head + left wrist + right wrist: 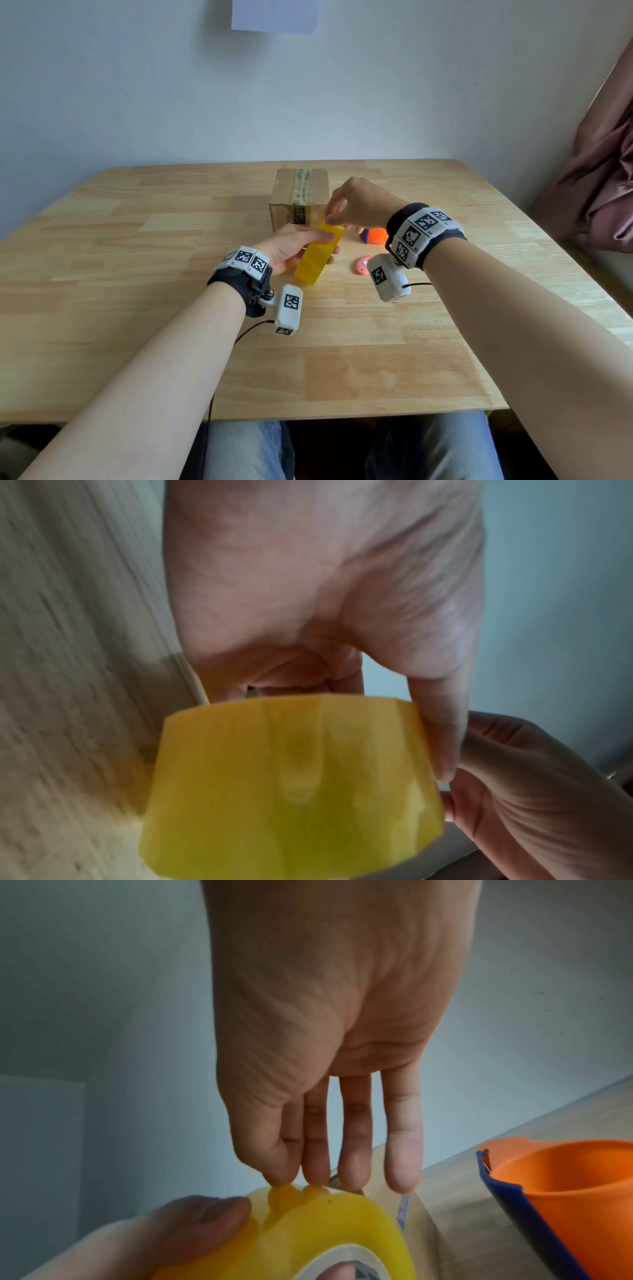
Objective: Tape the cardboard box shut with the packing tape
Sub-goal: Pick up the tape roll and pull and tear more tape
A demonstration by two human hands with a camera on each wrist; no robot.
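A yellow roll of packing tape (318, 255) is held above the table in my left hand (308, 241), thumb on its outer face and fingers underneath. My right hand (331, 216) pinches the tape's loose end at the roll's top edge between thumb and forefinger. In the right wrist view those fingertips (281, 1180) show through the lifted yellow tape (325, 1229). The left wrist view shows the roll (291, 791) under my left palm (308, 588). Behind the hands stands the cardboard box (298, 192), flaps down, with a strip of clear tape along its top seam.
An orange and blue tape dispenser (376, 235) lies on the wooden table (171, 240) right of the box, large in the right wrist view (565, 1191). A small pink object (361, 265) lies nearer me. A pink curtain (603, 178) hangs at the right.
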